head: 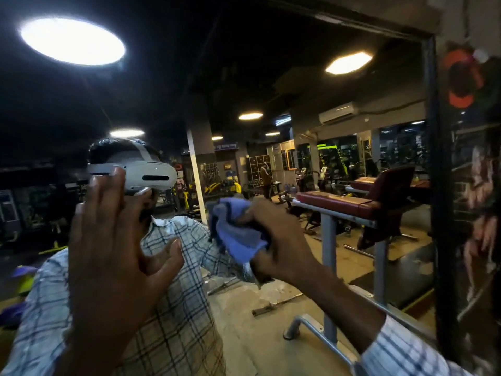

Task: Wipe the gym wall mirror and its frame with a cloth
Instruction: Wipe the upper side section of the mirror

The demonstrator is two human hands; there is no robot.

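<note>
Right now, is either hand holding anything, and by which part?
The right hand holds the blue cloth, bunched in its grip, folds spilling out. The left hand is open, holding nothing.

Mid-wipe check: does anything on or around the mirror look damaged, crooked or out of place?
No crack or spill shows on the dark-framed glass wall mirror. Only oddity: loose metal bars, reflected in it, lie on the gym floor. The right hand grips the bunched blue cloth; the left hand is spread open.
</note>
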